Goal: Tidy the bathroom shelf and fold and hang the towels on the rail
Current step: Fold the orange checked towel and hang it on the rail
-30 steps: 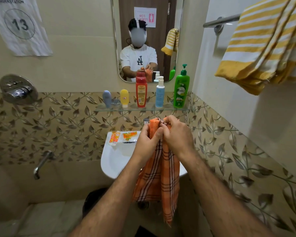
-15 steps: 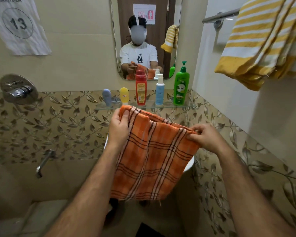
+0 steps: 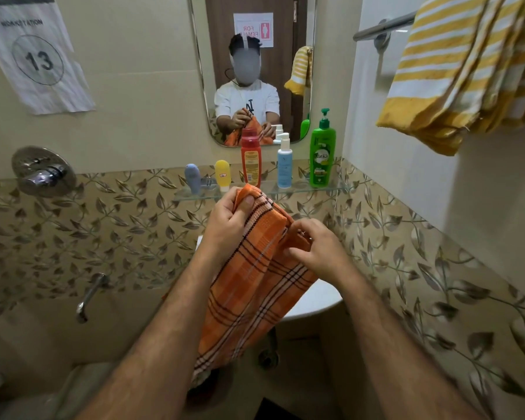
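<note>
Bathroom tiles backed the scene. At centre frame, the left hand (image 3: 229,221) gripped the orange towel's (image 3: 252,286) top corner while the right hand (image 3: 314,248) pinched its edge, mid-fold; next likely came draping it over the rail (image 3: 382,27), upper right.

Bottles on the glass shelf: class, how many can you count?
5, left to right: grey-blue bottle, yellow bottle, red bottle, white spray bottle, green pump bottle. None appear hidden.

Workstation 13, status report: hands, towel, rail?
Left hand and right hand both grip the orange towel, bunched over the sink. Not yet hung. Yellow towel already on rail.
</note>
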Tool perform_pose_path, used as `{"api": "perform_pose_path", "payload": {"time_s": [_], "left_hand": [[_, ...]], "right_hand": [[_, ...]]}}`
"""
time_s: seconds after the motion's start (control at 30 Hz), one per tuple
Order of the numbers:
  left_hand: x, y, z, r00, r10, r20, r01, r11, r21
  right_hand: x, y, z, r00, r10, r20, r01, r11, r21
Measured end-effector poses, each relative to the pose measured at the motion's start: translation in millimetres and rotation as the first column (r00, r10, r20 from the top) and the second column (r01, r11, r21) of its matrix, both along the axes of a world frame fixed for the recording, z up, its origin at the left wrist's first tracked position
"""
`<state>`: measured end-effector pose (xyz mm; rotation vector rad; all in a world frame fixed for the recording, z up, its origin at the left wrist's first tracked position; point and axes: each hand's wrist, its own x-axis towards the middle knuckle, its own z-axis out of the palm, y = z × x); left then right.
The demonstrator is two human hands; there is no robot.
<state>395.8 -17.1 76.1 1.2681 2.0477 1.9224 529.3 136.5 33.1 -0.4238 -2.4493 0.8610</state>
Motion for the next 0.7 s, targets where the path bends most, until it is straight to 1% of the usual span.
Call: {"api": "perform_pose_path", "payload": {"time_s": [0.13,0.23,0.33,0.4,0.47,0.57,0.6,0.63,0.7], "left_hand": [[-6,-10,2,1.000,0.006,0.003,-0.006,1.000,0.016],[-9,-16,3,0.999,0.028,0.035,-0.029,0.999,0.025],[-12,-20,3,0.998,0.047,0.044,-0.049,0.998,0.043],[-14,-22,3,0.998,0.053,0.042,-0.056,0.997,0.055],[-16,-25,4,0.998,0.052,0.042,-0.055,0.996,0.064],[-22,-32,9,0.995,0.087,0.057,-0.091,0.992,0.085],[-26,-36,9,0.990,0.127,0.065,-0.132,0.987,0.094],[-31,-41,9,0.983,0.173,0.068,-0.179,0.979,0.100],[-40,-50,1,0.968,0.241,0.072,-0.246,0.966,0.075]], "right_hand": [[-6,2,-2,0.996,-0.063,0.057,0.058,0.996,0.073],[-3,4,-4,0.992,-0.100,0.071,0.100,0.995,0.005],[-1,6,-10,0.996,-0.069,0.058,0.068,0.998,0.008],[0,8,-14,0.998,-0.044,0.051,0.046,0.999,-0.030],[-1,11,-17,0.995,-0.015,0.098,0.017,1.000,-0.012],[3,21,-22,0.974,0.001,0.226,-0.007,1.000,0.026],[7,27,-25,0.972,-0.007,0.236,0.007,1.000,-0.001],[12,36,-28,0.976,-0.012,0.215,0.028,0.997,-0.073],[23,50,-31,0.993,-0.007,0.116,0.041,0.954,-0.296]]}}
